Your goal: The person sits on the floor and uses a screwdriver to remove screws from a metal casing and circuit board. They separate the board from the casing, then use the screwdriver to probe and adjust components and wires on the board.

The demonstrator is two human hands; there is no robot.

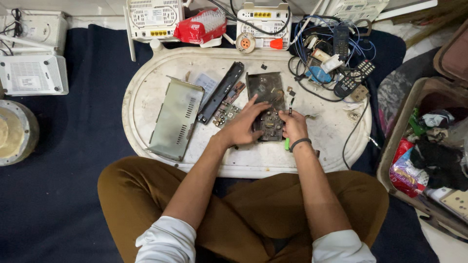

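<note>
A dark circuit board [265, 92] lies in the middle of a white oval tray [146, 97]. My left hand [242, 125] presses down on the board's near end, fingers spread over its components. My right hand [294, 125] grips a screwdriver [291, 108] with a green handle, its shaft pointing up beside the board's right edge. A black band sits on my right wrist.
On the tray lie a grey metal cover [176, 118], a black plastic strip [220, 92] and a small green board [226, 112]. Remotes [354, 78] and tangled wires sit at the right; white routers [263, 22] at the back; a box of clutter [429, 151] at right.
</note>
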